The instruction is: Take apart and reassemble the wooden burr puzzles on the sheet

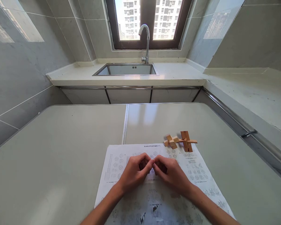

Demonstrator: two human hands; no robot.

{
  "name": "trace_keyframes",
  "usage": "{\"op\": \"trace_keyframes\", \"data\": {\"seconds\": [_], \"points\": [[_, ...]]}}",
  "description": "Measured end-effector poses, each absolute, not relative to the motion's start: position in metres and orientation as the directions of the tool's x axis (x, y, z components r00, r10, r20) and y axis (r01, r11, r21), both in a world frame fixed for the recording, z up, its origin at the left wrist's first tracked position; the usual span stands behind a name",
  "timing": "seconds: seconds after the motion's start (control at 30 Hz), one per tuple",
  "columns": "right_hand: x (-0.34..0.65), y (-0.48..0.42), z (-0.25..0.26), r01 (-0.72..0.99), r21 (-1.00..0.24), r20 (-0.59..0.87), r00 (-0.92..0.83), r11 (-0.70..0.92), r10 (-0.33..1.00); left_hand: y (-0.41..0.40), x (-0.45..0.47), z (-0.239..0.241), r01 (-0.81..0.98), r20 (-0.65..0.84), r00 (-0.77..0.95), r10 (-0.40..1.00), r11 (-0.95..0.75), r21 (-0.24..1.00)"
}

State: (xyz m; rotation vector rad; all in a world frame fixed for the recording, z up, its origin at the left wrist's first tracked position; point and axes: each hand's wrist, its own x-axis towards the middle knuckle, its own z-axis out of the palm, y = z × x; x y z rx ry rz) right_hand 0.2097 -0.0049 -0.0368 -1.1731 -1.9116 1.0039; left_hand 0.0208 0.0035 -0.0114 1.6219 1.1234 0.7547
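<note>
My left hand (136,171) and my right hand (171,173) meet over a large printed sheet (107,189). Both sets of fingers are curled into pinches, with thumbs and forefingers touching at the tips. Whether anything small sits between them cannot be made out. Beyond my right hand, at the sheet's far edge, lies a light wooden interlocking burr puzzle (171,141). Right beside it is a darker flat wooden piece (186,141) with a thin wooden rod (193,141) across it. Rows of small diagrams cover the sheet, partly hidden by my hands and forearms.
The sheet lies on a pale tabletop (49,156) with a seam (125,122) running away from me. Behind it stands a white counter (178,70) with a sink (126,74) and a tap (147,43). A right-hand ledge (253,90) and tiled walls flank the table.
</note>
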Motion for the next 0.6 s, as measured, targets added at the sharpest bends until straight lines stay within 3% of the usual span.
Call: {"op": "trace_keyframes", "data": {"seconds": [0.6], "points": [[0.2097, -0.0050, -0.0358, 0.417, -0.860, 0.136, -0.368, 0.294, 0.920, 0.0038, 0.0211, -0.0090, 0.314, -0.029, 0.384, 0.923, -0.101, 0.944]]}}
